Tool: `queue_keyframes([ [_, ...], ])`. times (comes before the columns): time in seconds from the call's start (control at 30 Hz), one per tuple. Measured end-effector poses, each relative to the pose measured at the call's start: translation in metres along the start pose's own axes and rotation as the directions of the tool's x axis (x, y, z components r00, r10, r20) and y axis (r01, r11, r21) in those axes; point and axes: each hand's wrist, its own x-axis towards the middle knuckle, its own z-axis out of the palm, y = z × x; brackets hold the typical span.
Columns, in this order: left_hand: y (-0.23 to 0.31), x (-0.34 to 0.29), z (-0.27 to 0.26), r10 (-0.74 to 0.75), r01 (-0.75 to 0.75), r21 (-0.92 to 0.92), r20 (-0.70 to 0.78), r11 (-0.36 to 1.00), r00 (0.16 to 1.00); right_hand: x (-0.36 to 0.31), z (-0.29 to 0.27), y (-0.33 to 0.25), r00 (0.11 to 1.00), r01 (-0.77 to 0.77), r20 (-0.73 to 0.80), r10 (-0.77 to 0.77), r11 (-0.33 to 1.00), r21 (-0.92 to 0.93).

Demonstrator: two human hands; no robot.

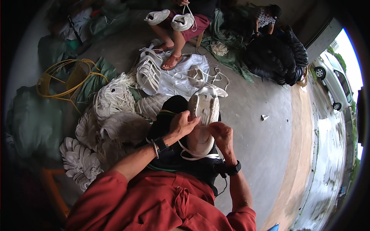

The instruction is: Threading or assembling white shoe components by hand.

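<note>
A white sneaker [205,103] rests on my lap over dark cloth, its opening turned up and its toe pointing away from me. My left hand [183,125] is closed on the shoe's left side, with the thumb pressed near the opening. At the shoe's right edge, my right hand [222,134] is closed in a pinch. Whatever lies between those fingertips is too small to make out. A loose white shoelace [197,158] loops below the shoe across the dark cloth.
Piled white shoe parts [115,98] lie to my left, beside a yellow wire frame [69,92]. Ahead, a seated person handles white shoes [182,22] above a white sheet [175,79]. Another person bends over a black heap [269,57]. A silver car [336,77] stands outside, right.
</note>
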Motion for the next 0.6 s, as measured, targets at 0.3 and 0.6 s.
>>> queue_keyframes([
  [0.3,-0.003,0.001,0.004,-0.026,0.026,-0.005,0.013,1.0,1.0,0.009,0.008,-0.014,0.969,0.232,0.016,-0.245,0.891,-0.39],
  [0.6,-0.021,0.002,0.006,0.024,-0.012,-0.143,0.079,0.99,0.997,0.02,0.013,-0.026,0.934,0.352,0.215,-0.284,0.831,-0.431],
])
